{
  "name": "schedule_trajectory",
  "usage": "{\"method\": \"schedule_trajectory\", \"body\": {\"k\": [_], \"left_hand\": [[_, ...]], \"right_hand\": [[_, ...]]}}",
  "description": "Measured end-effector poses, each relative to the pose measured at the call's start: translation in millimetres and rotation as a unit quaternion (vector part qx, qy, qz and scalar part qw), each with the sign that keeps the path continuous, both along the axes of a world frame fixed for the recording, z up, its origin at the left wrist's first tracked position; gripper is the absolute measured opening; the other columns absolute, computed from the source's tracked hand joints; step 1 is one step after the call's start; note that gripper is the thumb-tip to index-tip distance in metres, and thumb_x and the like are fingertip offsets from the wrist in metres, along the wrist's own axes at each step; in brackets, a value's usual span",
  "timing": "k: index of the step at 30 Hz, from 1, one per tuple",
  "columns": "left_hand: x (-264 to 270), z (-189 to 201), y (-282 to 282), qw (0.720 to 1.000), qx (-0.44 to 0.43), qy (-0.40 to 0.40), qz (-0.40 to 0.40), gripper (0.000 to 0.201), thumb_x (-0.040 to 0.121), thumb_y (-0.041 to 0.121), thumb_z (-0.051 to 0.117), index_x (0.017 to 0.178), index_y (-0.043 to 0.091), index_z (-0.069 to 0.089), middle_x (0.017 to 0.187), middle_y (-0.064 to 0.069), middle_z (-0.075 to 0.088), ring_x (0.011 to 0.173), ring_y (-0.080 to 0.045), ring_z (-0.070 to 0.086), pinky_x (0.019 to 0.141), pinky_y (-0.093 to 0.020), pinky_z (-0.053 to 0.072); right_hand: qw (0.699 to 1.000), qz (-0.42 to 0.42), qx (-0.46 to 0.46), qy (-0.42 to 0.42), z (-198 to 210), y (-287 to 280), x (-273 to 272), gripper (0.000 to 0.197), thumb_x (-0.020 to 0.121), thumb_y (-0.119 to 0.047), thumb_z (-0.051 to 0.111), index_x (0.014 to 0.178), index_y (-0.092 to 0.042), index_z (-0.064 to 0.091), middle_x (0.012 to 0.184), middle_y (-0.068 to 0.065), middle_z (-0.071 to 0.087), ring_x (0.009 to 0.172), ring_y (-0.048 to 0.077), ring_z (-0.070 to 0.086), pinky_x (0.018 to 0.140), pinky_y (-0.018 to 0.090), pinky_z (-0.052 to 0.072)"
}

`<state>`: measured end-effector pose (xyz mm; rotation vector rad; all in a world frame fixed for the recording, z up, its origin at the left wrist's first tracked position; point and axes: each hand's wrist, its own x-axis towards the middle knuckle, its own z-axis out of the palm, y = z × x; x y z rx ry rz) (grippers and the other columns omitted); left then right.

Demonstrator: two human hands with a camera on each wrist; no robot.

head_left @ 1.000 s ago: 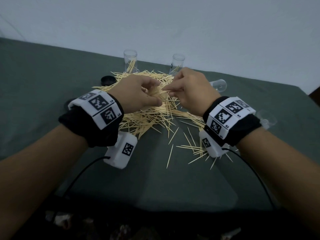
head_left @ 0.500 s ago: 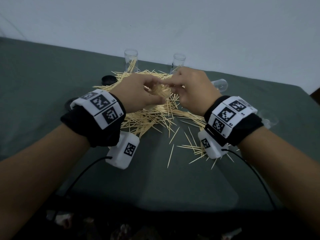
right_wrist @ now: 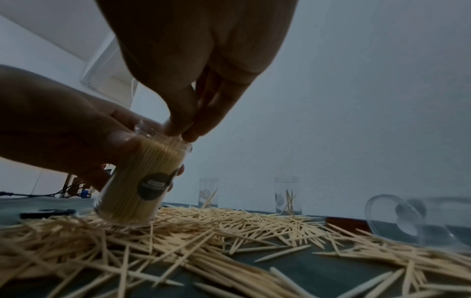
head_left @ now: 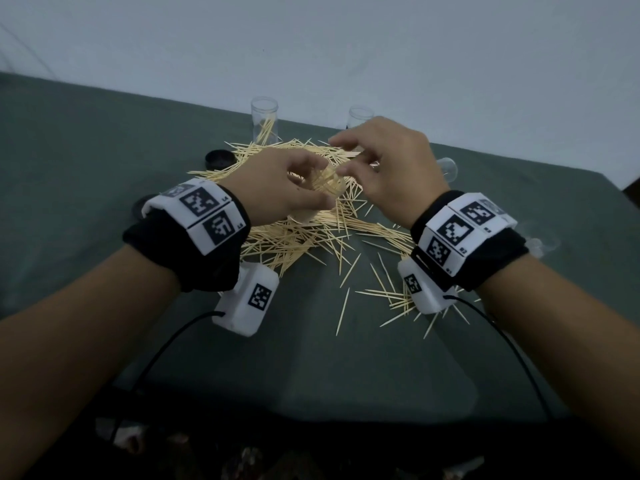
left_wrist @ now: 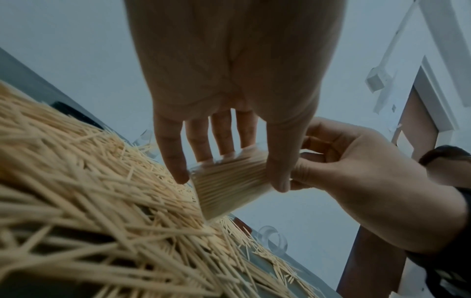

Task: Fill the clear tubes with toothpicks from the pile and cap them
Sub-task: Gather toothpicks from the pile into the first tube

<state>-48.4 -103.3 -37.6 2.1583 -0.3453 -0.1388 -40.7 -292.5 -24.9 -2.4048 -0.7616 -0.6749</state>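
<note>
Left hand [head_left: 277,188] gripped a clear tube [right_wrist: 142,177] packed full of toothpicks, thumb and fingers curled round its wall; the tube stood tilted with its base down in the toothpick pile [head_left: 298,230] on the green table [head_left: 86,161]. A dark round label [right_wrist: 154,186] showed on the tube's side. Right hand [head_left: 391,171] sat at the tube's open mouth, thumb and fingertips [right_wrist: 188,131] bunched together and touching the toothpick ends at the rim; whether they pinched any single toothpick could not be told.

Relative to the pile: two upright clear tubes stood at its far edge, the far-left tube [head_left: 264,123] and the far-right tube [head_left: 360,116], each holding a few loose toothpicks. An empty tube [right_wrist: 418,219] lay on its side at the pile's right edge, mouth open. A black cap [head_left: 218,158] lay flat at the pile's far-left edge, touching stray toothpicks. Scattered toothpicks [head_left: 381,292] spread out from the pile's near-right side, under the right wrist. Both wrists wore black bands with white marker blocks.
</note>
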Motion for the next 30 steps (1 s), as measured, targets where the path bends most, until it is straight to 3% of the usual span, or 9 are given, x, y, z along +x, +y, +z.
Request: {"method": "schedule_trajectory", "body": {"k": [3,9,13,17,19,22,24,26,30], "left_hand": [[-0.5,1.3,1.2,1.000,-0.001,0.004,0.002,0.062,0.071,0.044,0.082,0.128,0.031,0.060,0.114,0.008,0.065,0.100,-0.007,0.065,0.090,-0.039,0.056],[-3.3,3.6,-3.5,1.000,-0.012,0.007,-0.015,0.063,0.070,0.045,0.082,0.127,0.031,0.060,0.116,0.005,0.064,0.101,-0.008,0.065,0.093,-0.040,0.054],[-2.6,3.5,-2.3,1.000,-0.016,-0.001,0.003,0.059,0.072,0.044,0.081,0.126,0.033,0.060,0.113,0.009,0.062,0.100,-0.005,0.063,0.090,-0.037,0.055],[-0.8,2.4,1.2,0.999,-0.043,0.010,0.015,0.055,0.073,0.042,0.080,0.124,0.031,0.061,0.108,0.013,0.065,0.096,-0.005,0.067,0.086,-0.040,0.058],[-0.4,0.9,1.7,0.999,-0.047,0.012,0.015,0.053,0.073,0.041,0.081,0.122,0.031,0.062,0.107,0.013,0.067,0.096,-0.006,0.067,0.087,-0.042,0.057],[-0.3,-0.3,1.3,0.999,-0.047,0.012,0.020,0.054,0.072,0.042,0.082,0.121,0.032,0.062,0.109,0.010,0.066,0.097,-0.008,0.067,0.087,-0.043,0.057],[-0.2,0.9,1.3,0.999,-0.044,0.014,0.026,0.058,0.072,0.041,0.082,0.124,0.031,0.060,0.112,0.008,0.065,0.098,-0.008,0.066,0.085,-0.041,0.058],[-0.5,2.4,1.2,0.998,-0.051,0.016,0.023,0.059,0.073,0.037,0.082,0.126,0.029,0.059,0.112,0.007,0.065,0.099,-0.007,0.065,0.085,-0.039,0.058],[-1.6,2.3,1.1,0.998,-0.066,0.019,0.012,0.056,0.073,0.031,0.082,0.125,0.025,0.060,0.111,0.005,0.068,0.102,-0.010,0.066,0.090,-0.040,0.056]], "right_hand": [[0.999,-0.013,0.019,-0.036,-2.1,-2.8,6.4,0.020,0.087,-0.009,0.064,0.103,-0.014,0.074,0.096,0.005,0.067,0.085,0.018,0.064,0.078,0.032,0.052],[1.000,-0.023,-0.009,-0.018,-5.1,-6.6,8.6,0.017,0.082,-0.014,0.068,0.097,-0.016,0.076,0.090,0.004,0.071,0.085,0.021,0.066,0.080,0.041,0.052],[0.999,-0.047,-0.022,-0.004,-3.7,-6.8,8.4,0.033,0.083,0.001,0.057,0.104,-0.016,0.076,0.102,0.005,0.070,0.096,0.024,0.065,0.086,0.040,0.051],[0.984,-0.020,-0.161,0.074,-3.1,-5.8,0.2,0.062,0.078,0.011,0.051,0.125,-0.026,0.065,0.135,0.004,0.057,0.126,0.027,0.050,0.106,0.040,0.039],[0.974,-0.009,-0.204,0.100,-4.8,-4.6,-1.8,0.068,0.078,0.011,0.051,0.133,-0.028,0.057,0.143,0.005,0.049,0.133,0.027,0.043,0.108,0.037,0.033],[0.989,-0.016,-0.131,0.068,-3.0,-4.0,-1.7,0.062,0.078,0.012,0.051,0.127,-0.024,0.063,0.137,0.006,0.054,0.127,0.025,0.049,0.104,0.033,0.037],[0.996,-0.014,-0.081,0.047,-0.5,-5.5,-0.9,0.051,0.076,0.012,0.051,0.110,-0.021,0.072,0.128,0.004,0.059,0.119,0.024,0.054,0.100,0.037,0.043],[0.994,-0.013,-0.094,0.062,-0.3,-7.2,-0.2,0.046,0.077,0.010,0.051,0.098,-0.024,0.074,0.128,0.001,0.059,0.120,0.022,0.053,0.100,0.041,0.043],[0.985,-0.037,-0.138,0.095,-4.0,-8.0,-0.2,0.051,0.080,0.007,0.053,0.114,-0.028,0.069,0.139,0.002,0.051,0.128,0.023,0.047,0.104,0.040,0.040]]}}
